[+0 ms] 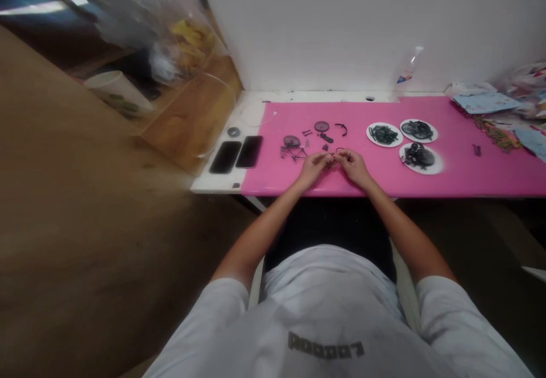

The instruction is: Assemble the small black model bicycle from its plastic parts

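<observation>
Close to the front edge of the pink mat, my left hand and my right hand meet, fingers pinched around a small dark part that they mostly hide. A thin dark curved piece shows just above the right fingers. Beyond the left hand lies a miniature bicycle frame with a dark wheel next to it. A second wheel, a black elongated part and a curved black piece rest farther back on the mat.
Three white plates, including a front one, hold dark small parts at right. Two phones, one black, lie left of the pink mat. A clear bottle stands by the wall. Plastic bags and papers crowd the far right.
</observation>
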Demonstrator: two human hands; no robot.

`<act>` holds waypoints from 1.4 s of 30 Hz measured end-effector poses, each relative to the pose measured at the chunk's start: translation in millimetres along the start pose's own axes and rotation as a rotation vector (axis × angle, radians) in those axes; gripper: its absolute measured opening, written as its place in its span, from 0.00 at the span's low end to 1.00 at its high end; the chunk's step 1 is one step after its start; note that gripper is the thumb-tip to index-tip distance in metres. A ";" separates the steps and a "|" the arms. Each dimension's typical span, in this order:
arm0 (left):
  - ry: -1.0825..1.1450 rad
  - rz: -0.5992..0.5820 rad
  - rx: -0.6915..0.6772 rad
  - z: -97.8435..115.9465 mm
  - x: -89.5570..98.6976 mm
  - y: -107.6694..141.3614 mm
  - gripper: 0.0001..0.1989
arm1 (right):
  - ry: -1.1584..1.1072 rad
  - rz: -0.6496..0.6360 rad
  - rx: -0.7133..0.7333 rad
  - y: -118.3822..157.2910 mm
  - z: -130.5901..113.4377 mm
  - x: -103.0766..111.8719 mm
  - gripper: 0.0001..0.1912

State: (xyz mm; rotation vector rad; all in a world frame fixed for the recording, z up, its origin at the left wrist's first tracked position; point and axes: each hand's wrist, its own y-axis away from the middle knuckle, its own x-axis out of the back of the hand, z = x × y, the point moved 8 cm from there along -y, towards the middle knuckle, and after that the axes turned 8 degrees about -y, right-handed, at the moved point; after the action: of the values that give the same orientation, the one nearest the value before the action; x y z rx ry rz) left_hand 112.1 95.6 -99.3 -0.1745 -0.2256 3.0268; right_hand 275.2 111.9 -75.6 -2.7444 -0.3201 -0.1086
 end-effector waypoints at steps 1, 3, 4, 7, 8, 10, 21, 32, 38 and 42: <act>-0.004 -0.012 -0.012 -0.2 -0.5 -0.2 0.22 | 0.005 -0.006 -0.001 0.1 -0.3 -0.3 0.21; -0.001 -0.041 -0.018 -2.6 -1.4 -0.5 0.26 | 0.025 -0.025 -0.007 0.2 -1.1 -1.5 0.20; 0.003 -0.055 -0.008 -4.8 -1.6 -0.6 0.27 | 0.034 -0.037 -0.010 0.2 -1.6 -2.3 0.20; 0.010 -0.069 0.032 -11.3 -0.6 -0.6 0.28 | 0.044 -0.061 -0.009 0.3 -3.4 -4.5 0.19; 0.009 -0.067 0.035 -12.2 0.0 -0.5 0.28 | 0.048 -0.063 -0.009 0.4 -3.7 -4.9 0.19; 0.007 -0.058 0.025 -11.6 0.7 -0.1 0.26 | 0.064 -0.056 -0.018 0.9 -2.9 -5.0 0.19; -0.012 -0.002 -0.015 -5.3 0.4 2.0 0.19 | 0.032 0.059 -0.041 2.2 6.5 2.9 0.21; -0.012 0.163 -0.007 -13.4 13.8 -2.8 0.17 | 0.155 0.083 0.082 1.4 -11.0 6.3 0.34; -0.016 0.196 -0.019 -15.6 19.7 -5.5 0.15 | 0.073 0.116 0.084 3.2 -8.4 7.0 0.22; -0.043 0.201 -0.015 -17.0 21.3 -6.4 0.14 | 0.018 0.162 0.016 4.5 -2.7 8.9 0.16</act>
State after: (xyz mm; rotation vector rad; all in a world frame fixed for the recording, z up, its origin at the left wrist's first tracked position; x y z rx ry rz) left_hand 93.8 106.6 -117.3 -0.1408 -0.2477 3.2315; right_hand 284.8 108.7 -73.7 -2.7392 -0.0929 -0.0867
